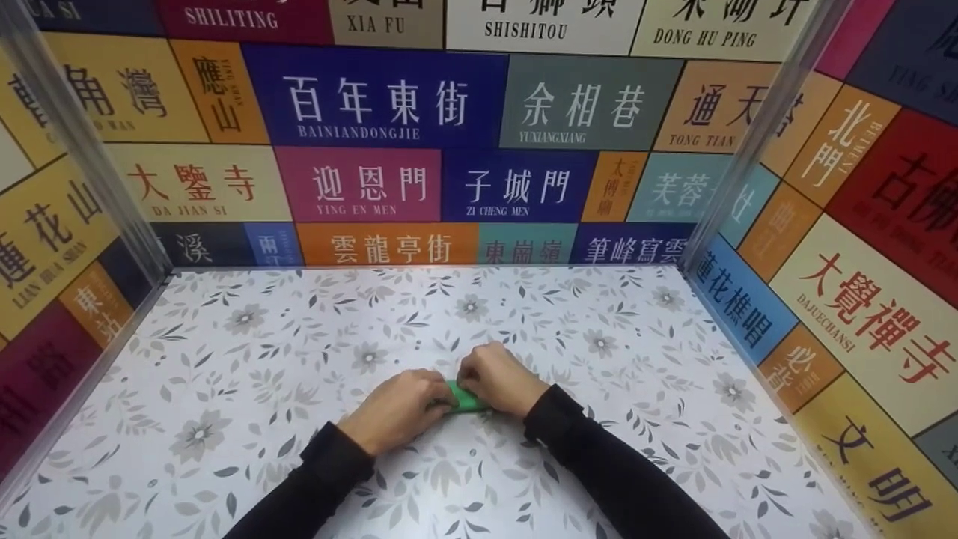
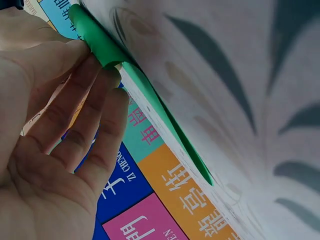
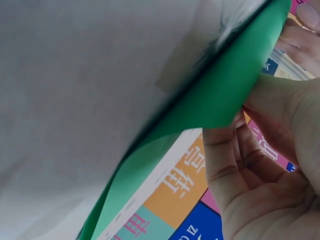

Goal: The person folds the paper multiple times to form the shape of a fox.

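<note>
A small piece of green paper (image 1: 467, 400) lies low on the patterned tabletop, between both hands and partly hidden by them. My left hand (image 1: 400, 408) pinches its left part between thumb and fingertips. At the other side my right hand (image 1: 505, 378) grips the paper with thumb and forefinger. In the left wrist view the sheet (image 2: 97, 37) curls over near the fingertips, and a flatter layer runs along the table. The right wrist view shows a raised, bent flap of the sheet (image 3: 225, 95) above a second layer, with the thumb on the flap.
The tabletop (image 1: 299, 479) is white with grey flowers and leaves. Panels with colourful printed signs (image 1: 374, 97) stand behind it and at both sides. Clear strips (image 1: 737, 165) run up the corners.
</note>
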Tool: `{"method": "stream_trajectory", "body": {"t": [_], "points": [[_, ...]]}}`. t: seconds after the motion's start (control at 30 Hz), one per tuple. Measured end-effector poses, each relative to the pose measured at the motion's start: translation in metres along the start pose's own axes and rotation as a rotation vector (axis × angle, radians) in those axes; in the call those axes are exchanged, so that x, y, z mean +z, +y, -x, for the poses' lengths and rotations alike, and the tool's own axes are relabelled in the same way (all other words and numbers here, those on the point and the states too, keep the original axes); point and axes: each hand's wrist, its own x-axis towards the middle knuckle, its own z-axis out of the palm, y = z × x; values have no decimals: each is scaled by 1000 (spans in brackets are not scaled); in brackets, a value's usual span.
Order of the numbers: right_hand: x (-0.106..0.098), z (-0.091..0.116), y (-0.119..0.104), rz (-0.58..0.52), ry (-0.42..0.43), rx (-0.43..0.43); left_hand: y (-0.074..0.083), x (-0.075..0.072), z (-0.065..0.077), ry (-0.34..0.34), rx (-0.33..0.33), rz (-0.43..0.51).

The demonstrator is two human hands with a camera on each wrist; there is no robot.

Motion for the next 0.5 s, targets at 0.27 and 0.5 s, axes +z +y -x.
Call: {"method": "stream_trajectory", "body": {"t": [0.27, 0.5], "points": [[-1, 0, 0, -3, 9, -1, 2, 1, -3, -14, -14, 32], [0, 0, 0, -12, 12, -13, 11, 2, -2, 4, 18, -57]]}}
